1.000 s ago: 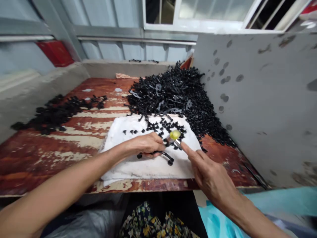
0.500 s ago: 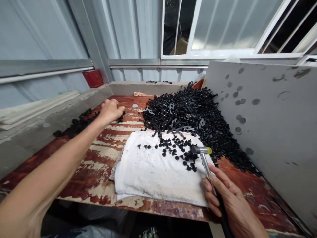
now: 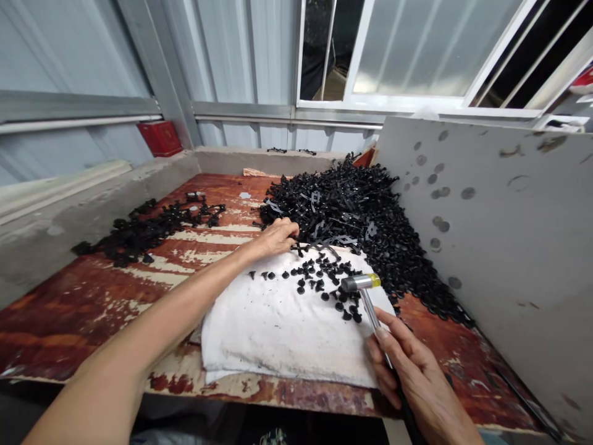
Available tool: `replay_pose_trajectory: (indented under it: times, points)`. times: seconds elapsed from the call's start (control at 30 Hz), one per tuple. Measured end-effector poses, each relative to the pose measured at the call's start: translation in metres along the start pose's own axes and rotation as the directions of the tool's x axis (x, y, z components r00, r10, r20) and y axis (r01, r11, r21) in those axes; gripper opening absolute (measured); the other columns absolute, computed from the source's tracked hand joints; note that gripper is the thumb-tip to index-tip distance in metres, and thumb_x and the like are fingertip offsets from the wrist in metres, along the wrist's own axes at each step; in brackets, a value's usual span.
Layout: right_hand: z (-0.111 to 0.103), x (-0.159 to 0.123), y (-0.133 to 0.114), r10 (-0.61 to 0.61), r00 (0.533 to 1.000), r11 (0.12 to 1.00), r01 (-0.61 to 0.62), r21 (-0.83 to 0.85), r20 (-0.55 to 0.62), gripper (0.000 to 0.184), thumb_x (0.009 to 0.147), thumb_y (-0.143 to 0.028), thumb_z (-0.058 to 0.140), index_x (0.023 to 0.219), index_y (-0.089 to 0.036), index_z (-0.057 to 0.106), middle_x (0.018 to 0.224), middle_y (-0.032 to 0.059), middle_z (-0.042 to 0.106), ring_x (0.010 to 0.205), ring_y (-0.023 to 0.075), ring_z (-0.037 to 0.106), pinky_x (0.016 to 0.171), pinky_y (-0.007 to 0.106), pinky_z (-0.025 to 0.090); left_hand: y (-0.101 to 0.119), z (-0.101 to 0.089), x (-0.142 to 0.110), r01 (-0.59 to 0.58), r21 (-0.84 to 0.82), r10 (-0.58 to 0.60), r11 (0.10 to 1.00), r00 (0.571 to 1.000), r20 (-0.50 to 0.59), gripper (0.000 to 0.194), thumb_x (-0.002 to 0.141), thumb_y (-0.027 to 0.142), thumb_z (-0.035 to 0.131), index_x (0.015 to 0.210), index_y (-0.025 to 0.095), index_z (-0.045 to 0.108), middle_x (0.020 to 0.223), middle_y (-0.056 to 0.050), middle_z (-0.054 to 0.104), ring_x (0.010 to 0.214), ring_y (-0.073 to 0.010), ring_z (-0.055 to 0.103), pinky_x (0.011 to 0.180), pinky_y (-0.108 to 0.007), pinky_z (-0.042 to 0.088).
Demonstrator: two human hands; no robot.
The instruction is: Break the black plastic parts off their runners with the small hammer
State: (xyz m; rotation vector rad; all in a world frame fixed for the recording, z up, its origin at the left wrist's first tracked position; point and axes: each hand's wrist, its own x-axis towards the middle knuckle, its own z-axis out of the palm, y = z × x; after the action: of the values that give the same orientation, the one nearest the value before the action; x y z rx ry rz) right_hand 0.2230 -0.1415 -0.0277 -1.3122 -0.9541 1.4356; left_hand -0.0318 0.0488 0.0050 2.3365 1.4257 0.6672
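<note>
My right hand [image 3: 407, 364] is wrapped round the handle of a small two-faced mallet [image 3: 361, 283], with one grey face and one yellow face. Its head is raised over the right side of a folded white cloth [image 3: 278, 334]. Small black round-headed plastic pieces [image 3: 319, 272] lie scattered on the cloth's far half. My left hand [image 3: 278, 236] is at the cloth's far edge, beside a big heap of black plastic parts [image 3: 333, 198]. Its fingers are curled down and closed; what they hold, if anything, is hidden.
A smaller pile of black parts [image 3: 157, 225] lies at the left of the worn red-brown table [image 3: 176, 364]. An upright grey board [image 3: 500, 247] borders the right side. A low concrete ledge [image 3: 60, 228] runs along the left wall, with a red box [image 3: 160, 138] in the corner.
My left hand has moved right, from the smaller pile at the left to the near edge of the big heap. My right hand keeps the mallet in about the same place.
</note>
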Motion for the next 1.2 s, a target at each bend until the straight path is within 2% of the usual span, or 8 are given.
replay_pose_trajectory:
  times: [0.27, 0.43, 0.73, 0.83, 0.93, 1.03, 1.1, 1.2]
  points:
    - [0.005, 0.001, -0.003, -0.006, 0.999, 0.998, 0.009, 0.06, -0.038, 0.078, 0.056, -0.066, 0.081, 0.113, -0.02, 0.056, 0.054, -0.0087, 0.05, 0.038, 0.0058, 0.034, 0.028, 0.015, 0.029, 0.006, -0.042, -0.009, 0.113, -0.47, -0.261, 0.875, 0.929, -0.264, 0.011, 0.079, 0.029, 0.054, 0.08, 0.019, 0.048, 0.078, -0.001, 0.062, 0.067, -0.0124, 0.057, 0.066, -0.027, 0.048]
    - [0.004, 0.0, -0.002, -0.057, 0.998, 0.998, 0.057, 0.037, -0.016, 0.058, 0.062, -0.063, 0.078, 0.094, -0.018, 0.059, 0.056, -0.0081, 0.05, 0.036, 0.0037, 0.032, 0.029, 0.016, 0.028, 0.043, -0.045, -0.048, 0.196, -0.909, -0.35, 0.368, 0.935, 0.06, 0.015, 0.074, 0.02, 0.07, 0.082, 0.015, 0.058, 0.083, -0.004, 0.069, 0.072, -0.0145, 0.064, 0.066, -0.032, 0.057]
    - [0.025, -0.011, -0.002, -0.11, 0.99, 0.992, 0.103, 0.077, 0.092, 0.037, 0.079, -0.054, 0.065, 0.09, -0.022, 0.05, 0.056, -0.0082, 0.056, 0.035, 0.005, 0.036, 0.033, 0.016, 0.028, 0.094, 0.012, -0.116, 0.38, -0.917, -0.245, 0.124, 0.907, 0.343, 0.02, 0.07, 0.026, 0.078, 0.082, 0.016, 0.065, 0.082, -0.004, 0.072, 0.077, -0.0166, 0.068, 0.072, -0.03, 0.059]
    - [0.026, -0.014, 0.001, -0.106, 0.991, 0.992, 0.1, 0.071, 0.08, 0.03, 0.08, -0.047, 0.065, 0.086, -0.022, 0.049, 0.047, -0.012, 0.046, 0.033, 0.0054, 0.033, 0.034, 0.017, 0.028, 0.089, 0.019, -0.131, 0.427, -0.877, -0.252, 0.218, 0.893, 0.372, 0.023, 0.071, 0.032, 0.076, 0.084, 0.017, 0.064, 0.088, -0.006, 0.072, 0.082, -0.019, 0.068, 0.077, -0.033, 0.057]
    - [0.025, -0.018, 0.001, -0.108, 0.989, 0.993, 0.112, -0.039, 0.097, 0.025, 0.082, -0.043, 0.063, 0.085, -0.022, 0.05, 0.044, -0.0132, 0.039, 0.034, 0.0058, 0.031, 0.035, 0.018, 0.025, 0.084, 0.012, -0.146, 0.363, -0.69, -0.284, 0.626, 0.93, 0.231, 0.025, 0.075, 0.034, 0.069, 0.094, 0.019, 0.064, 0.103, -0.009, 0.069, 0.095, -0.0234, 0.065, 0.085, -0.038, 0.053]
    - [0.028, -0.022, 0.0, -0.129, 0.966, 0.972, 0.168, -0.162, 0.225, 0.019, 0.084, -0.039, 0.06, 0.085, -0.021, 0.052, 0.047, -0.0114, 0.04, 0.037, 0.0067, 0.033, 0.036, 0.019, 0.024, 0.092, 0.003, -0.158, 0.095, -0.252, -0.103, 0.963, 0.994, -0.018, 0.024, 0.082, 0.032, 0.06, 0.102, 0.02, 0.063, 0.111, -0.012, 0.067, 0.106, -0.0274, 0.059, 0.096, -0.043, 0.045]
    - [0.035, -0.025, -0.001, -0.14, 0.934, 0.956, 0.214, -0.203, 0.328, 0.017, 0.086, -0.037, 0.057, 0.083, -0.021, 0.054, 0.048, -0.0104, 0.04, 0.039, 0.0071, 0.034, 0.037, 0.02, 0.024, 0.103, 0.0, -0.164, -0.038, -0.097, 0.046, 0.995, 0.996, 0.08, 0.02, 0.088, 0.031, 0.05, 0.098, 0.021, 0.063, 0.103, -0.011, 0.068, 0.099, -0.0263, 0.06, 0.092, -0.04, 0.044]
    - [0.045, -0.025, -0.001, -0.156, 0.922, 0.95, 0.238, -0.202, 0.355, 0.019, 0.085, -0.038, 0.057, 0.085, -0.019, 0.056, 0.049, -0.0098, 0.041, 0.041, 0.0073, 0.035, 0.038, 0.02, 0.027, 0.114, 0.005, -0.168, -0.015, -0.139, 0.067, 0.99, 0.922, 0.382, 0.026, 0.094, 0.027, 0.037, 0.092, 0.02, 0.062, 0.082, -0.006, 0.067, 0.074, -0.0188, 0.06, 0.072, -0.031, 0.045]
